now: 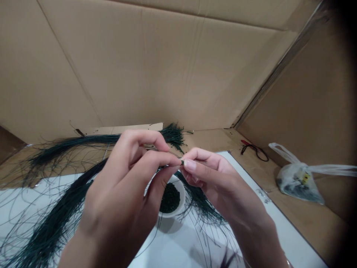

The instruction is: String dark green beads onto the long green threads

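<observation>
My left hand (119,190) and my right hand (217,182) meet in front of me, their fingertips pinching a thin dark green wire (167,153). A tiny dark bead (182,162) sits at the wire's end, held between both hands' fingers. Below them stands a small white bowl (182,195) holding a heap of dark green beads (169,198). Its left side is hidden by my left hand. A long bundle of dark green wires (52,223) fans across the white sheet under my left wrist, and a second bundle (83,143) lies behind my hands.
The white sheet (173,247) lies on a cardboard surface (295,219), with cardboard walls behind and to the right. A knotted plastic bag (298,180) sits at the right, and a black cable with a red end (253,152) lies at the back.
</observation>
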Available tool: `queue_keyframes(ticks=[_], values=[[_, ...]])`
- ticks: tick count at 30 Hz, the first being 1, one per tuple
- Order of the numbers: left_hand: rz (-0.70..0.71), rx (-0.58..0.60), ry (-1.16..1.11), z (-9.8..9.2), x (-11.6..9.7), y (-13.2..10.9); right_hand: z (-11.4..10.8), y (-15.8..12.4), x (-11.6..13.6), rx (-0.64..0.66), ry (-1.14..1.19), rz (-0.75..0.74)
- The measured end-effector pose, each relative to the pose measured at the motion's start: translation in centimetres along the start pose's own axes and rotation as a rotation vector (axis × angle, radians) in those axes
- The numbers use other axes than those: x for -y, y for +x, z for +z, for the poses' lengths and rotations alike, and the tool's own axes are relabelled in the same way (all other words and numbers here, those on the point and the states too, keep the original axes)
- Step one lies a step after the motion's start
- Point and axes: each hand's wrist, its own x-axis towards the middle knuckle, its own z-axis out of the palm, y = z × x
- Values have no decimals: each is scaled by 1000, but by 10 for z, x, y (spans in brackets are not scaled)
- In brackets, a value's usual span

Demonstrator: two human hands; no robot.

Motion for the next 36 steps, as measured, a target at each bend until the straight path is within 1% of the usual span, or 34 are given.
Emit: queue_keyframes(ticks=[8, 16, 24, 29, 36], values=[[31, -27, 12, -1, -1, -1, -1, -2, 0, 21, -1, 13], [79, -37, 59, 0, -3, 2, 2, -1, -1, -9, 2, -42], [104, -93, 71, 2, 1, 0, 5, 0, -9, -60, 36, -101], [98, -49, 38, 2, 0, 1, 7, 0, -11, -82, -14, -154], [121, -47, 9, 6, 4, 3, 9, 5, -17, -112, 6, -239]])
